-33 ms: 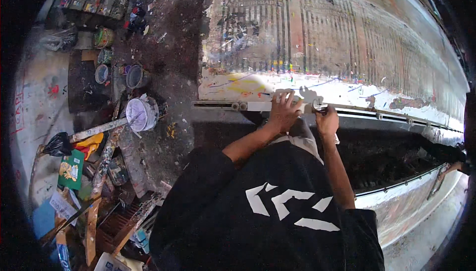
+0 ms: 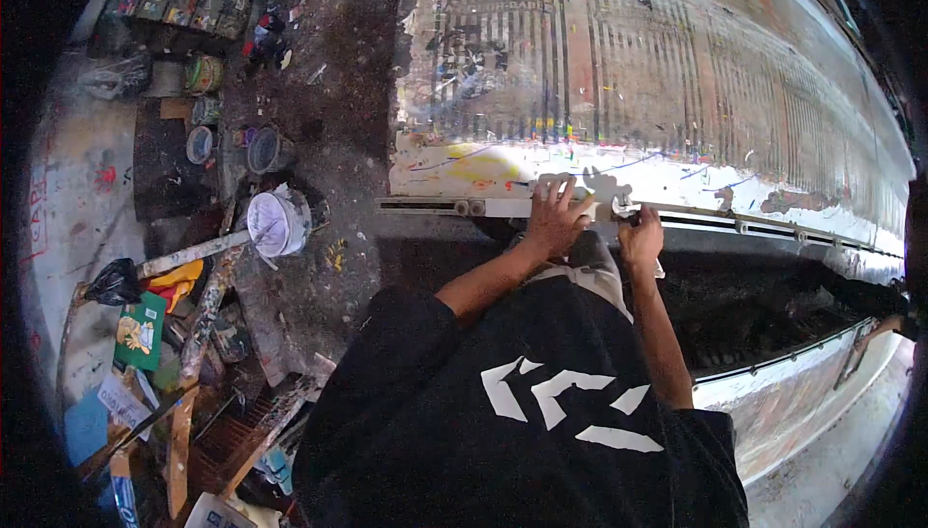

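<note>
Along the near edge of a long paint-marked table [image 2: 541, 168] runs a pale strip [image 2: 505, 207]. My left hand [image 2: 557, 221] lies over this strip, its fingers stretched onto the tabletop and slightly apart. Just to its right, my right hand [image 2: 641, 240] is closed, thumb and fingertips pinching a small whitish, metal-looking piece [image 2: 623, 208] at the table edge. The exact kind of that piece is too small to tell. A bit of white material [image 2: 659, 268] shows below the right hand; whether the hand holds it I cannot tell.
A dark metal rail [image 2: 773, 230] with small round fittings continues rightward along the edge. A second long table [image 2: 773, 383] stands at the lower right. Left on the stained floor are a white bucket [image 2: 278, 221], smaller tubs [image 2: 266, 149], wooden slats [image 2: 181, 446] and a green booklet [image 2: 140, 332].
</note>
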The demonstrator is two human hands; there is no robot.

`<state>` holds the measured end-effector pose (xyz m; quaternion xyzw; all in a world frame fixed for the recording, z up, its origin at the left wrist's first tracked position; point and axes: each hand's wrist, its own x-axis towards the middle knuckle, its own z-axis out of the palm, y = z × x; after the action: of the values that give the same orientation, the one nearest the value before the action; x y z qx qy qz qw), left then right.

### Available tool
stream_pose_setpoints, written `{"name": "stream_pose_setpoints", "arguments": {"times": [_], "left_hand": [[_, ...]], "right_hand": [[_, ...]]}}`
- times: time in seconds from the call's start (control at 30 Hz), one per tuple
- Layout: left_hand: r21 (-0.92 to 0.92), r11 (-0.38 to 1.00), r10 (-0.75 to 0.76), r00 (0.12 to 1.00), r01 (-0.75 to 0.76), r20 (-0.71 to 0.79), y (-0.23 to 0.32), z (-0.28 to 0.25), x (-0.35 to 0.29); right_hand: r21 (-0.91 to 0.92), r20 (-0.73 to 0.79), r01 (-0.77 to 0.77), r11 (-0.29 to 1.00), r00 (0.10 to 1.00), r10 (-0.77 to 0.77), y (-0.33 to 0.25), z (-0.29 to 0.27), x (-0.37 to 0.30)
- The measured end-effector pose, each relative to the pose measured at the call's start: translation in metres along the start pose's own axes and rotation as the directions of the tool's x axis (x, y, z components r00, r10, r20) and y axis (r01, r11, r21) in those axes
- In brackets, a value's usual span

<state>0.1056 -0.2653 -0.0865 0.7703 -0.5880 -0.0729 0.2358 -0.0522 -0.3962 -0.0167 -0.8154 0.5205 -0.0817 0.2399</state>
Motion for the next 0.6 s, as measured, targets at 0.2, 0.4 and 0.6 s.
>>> {"name": "stream_pose_setpoints", "arguments": {"times": [0.2, 0.4, 0.6], "left_hand": [[-0.045, 0.999, -0.004, 0.999, 0.003, -0.032, -0.004, -0.015, 0.001], [-0.052, 0.998, 0.036, 0.998, -0.039, -0.057, -0.001, -0.014, 0.004], [-0.031, 0.999, 0.013, 1.000, -0.013, -0.016, -0.005, -0.015, 0.000]], "right_hand": [[0.098, -0.134, 0.146, 0.985, 0.982, -0.132, -0.010, 0.009, -0.013], [-0.053, -0.017, -0.047, 0.997, 0.999, 0.046, 0.028, 0.032, -0.011], [0.169, -0.023, 0.085, 0.982, 0.996, -0.083, 0.008, 0.016, -0.004]]}}
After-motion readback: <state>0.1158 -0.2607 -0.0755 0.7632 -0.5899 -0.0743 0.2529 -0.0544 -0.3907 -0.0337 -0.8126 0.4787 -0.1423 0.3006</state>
